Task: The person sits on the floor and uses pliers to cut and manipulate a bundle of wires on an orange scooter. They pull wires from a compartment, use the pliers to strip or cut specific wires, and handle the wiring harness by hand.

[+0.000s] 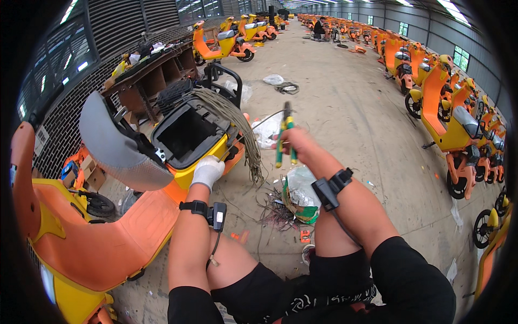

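My right hand (299, 146), slightly blurred, is closed round green-and-yellow-handled pliers (285, 132), their dark jaws pointing up. My left hand (208, 172), in a white glove, is closed on a thin cable at the rear of an orange-and-yellow scooter; the fingertips are partly hidden. From there the cable runs up and right toward the pliers. A thick bundle of grey-green cables (237, 121) hangs over the scooter's tail, beside the open storage box (186, 135). The scooter's grey seat (121, 143) is tipped up to the left.
A green-and-white sack (302, 194) stands on the floor before my knees, with cable scraps (272, 208) beside it. At the left stands a cluttered brown workbench (143, 75). Rows of orange scooters (437, 108) line the right side. Farther back, a person (320, 28) sits low.
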The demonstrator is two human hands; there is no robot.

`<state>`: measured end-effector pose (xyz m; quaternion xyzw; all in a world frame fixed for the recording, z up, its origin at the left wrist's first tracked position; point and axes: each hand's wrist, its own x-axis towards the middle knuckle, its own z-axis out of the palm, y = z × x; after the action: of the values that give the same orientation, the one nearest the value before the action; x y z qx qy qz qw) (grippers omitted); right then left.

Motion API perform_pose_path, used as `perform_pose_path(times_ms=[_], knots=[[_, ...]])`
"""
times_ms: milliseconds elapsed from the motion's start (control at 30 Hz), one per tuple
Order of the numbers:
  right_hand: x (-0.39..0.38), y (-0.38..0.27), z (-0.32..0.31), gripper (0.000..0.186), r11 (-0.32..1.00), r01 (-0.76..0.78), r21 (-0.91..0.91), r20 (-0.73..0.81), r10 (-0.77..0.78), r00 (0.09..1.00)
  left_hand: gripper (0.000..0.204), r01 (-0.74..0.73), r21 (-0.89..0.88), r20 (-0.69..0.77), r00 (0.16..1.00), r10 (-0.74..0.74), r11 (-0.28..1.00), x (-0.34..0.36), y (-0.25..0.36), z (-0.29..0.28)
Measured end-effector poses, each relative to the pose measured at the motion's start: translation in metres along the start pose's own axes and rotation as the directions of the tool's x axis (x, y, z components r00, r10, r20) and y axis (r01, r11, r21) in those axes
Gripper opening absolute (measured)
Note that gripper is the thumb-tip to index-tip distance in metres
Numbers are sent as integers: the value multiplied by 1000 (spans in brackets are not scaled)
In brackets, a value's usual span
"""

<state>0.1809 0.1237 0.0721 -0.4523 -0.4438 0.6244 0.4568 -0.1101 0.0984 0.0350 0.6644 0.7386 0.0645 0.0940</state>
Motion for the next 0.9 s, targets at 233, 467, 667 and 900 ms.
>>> perform_pose_path(times_ms=[233, 467, 667, 900], knots=[[2, -19, -98, 27, 966, 70, 251, -145, -34, 989, 36, 125, -32, -7, 992, -125, 992, 16, -15, 12], [-20, -25, -192, 31, 899, 164, 406, -346, -14, 938, 38, 140, -141, 11, 990, -140, 980, 21, -21, 15], [-28, -25, -250, 33, 801, 276, 532, -516, 48, 855, 42, 23, -237, -66, 997, -40, 971, 28, -7, 21], [-7, 5, -243, 33, 826, 203, 526, -467, 81, 881, 43, 296, -716, 230, 955, -186, 633, 41, -13, 21]])
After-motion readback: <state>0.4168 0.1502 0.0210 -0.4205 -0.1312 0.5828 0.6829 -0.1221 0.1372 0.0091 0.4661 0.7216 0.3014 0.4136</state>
